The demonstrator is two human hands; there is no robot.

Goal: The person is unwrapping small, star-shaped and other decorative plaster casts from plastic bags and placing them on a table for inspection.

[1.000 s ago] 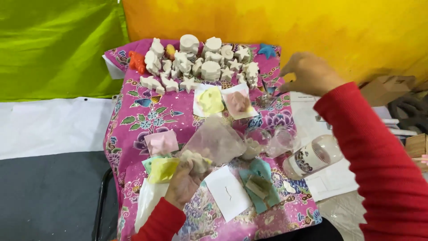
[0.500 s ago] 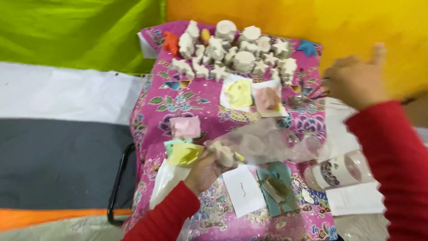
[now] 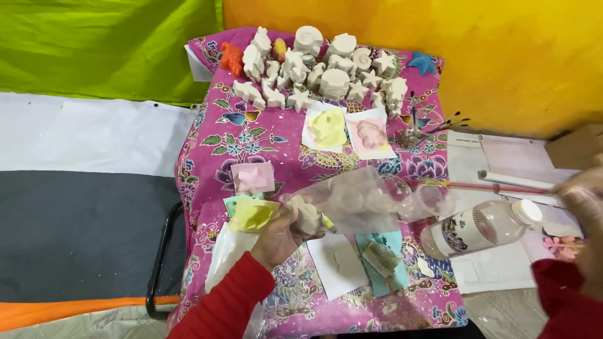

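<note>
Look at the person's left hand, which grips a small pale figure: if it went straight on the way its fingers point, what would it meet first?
Probably the clear plastic bag, right beside the left hand and its plaster figure; beyond lies the plastic bottle. Depth is unclear.

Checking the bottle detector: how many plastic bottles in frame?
1. A clear plastic bottle with a white cap lies on its side at the pink cloth's right edge, near the right hand.
</note>
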